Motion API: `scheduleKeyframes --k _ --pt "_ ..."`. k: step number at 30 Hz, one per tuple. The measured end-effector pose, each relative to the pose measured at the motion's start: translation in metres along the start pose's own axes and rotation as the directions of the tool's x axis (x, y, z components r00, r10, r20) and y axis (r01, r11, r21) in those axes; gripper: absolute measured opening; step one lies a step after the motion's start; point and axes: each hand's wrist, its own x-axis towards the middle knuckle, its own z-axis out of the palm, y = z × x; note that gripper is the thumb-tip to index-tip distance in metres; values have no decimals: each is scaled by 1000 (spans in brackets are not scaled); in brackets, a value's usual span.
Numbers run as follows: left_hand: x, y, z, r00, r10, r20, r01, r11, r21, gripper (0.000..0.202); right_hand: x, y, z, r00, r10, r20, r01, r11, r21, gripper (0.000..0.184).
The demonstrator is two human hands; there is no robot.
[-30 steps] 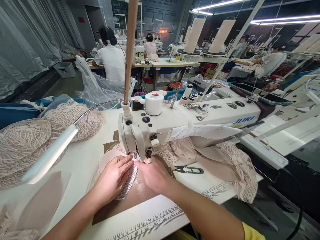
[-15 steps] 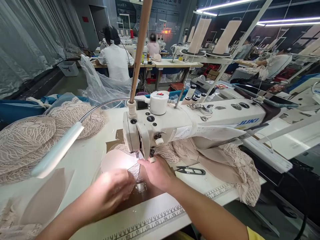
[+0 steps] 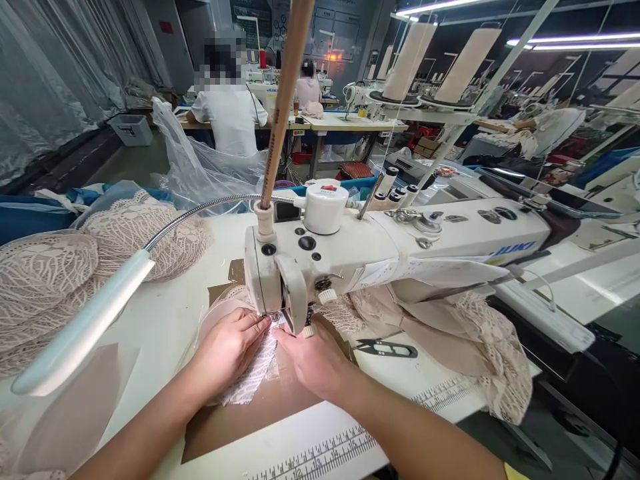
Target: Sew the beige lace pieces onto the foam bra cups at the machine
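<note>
A white sewing machine stands across the table in front of me. My left hand lies on a strip of pale lace and a beige cup piece, its fingertips at the needle area. My right hand rests flat just right of the needle, fingers pressing the fabric down. Both hands lie spread on the fabric. The needle itself is mostly hidden behind the machine head.
Black thread snips lie right of my right hand. Heaps of lace pieces fill the left, more lace drapes at the right edge. A gooseneck lamp reaches over the left. Ruler markings run along the front. Other workers sit behind.
My left hand, which had pulled back towards me half a second ago, has returned onto the lace at the needle. The right hand stays by the presser foot.
</note>
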Motion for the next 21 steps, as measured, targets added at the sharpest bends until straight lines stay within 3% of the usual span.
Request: scheduleKeyframes --k 8,12,17,21 --pt "-1 3 -3 995 -99 0 99 993 65 31 -1 -2 3 998 61 -21 -61 997 37 45" --pt "-6 3 -2 984 -161 72 154 983 104 32 -1 -1 11 992 51 -113 -44 997 63 40" --pt "-8 11 -3 939 -324 120 298 936 188 40 -3 0 20 987 51 -155 -45 998 43 40" --pt "-23 22 -23 887 -457 73 429 871 240 42 -3 2 21 984 48 -169 -40 998 49 41"
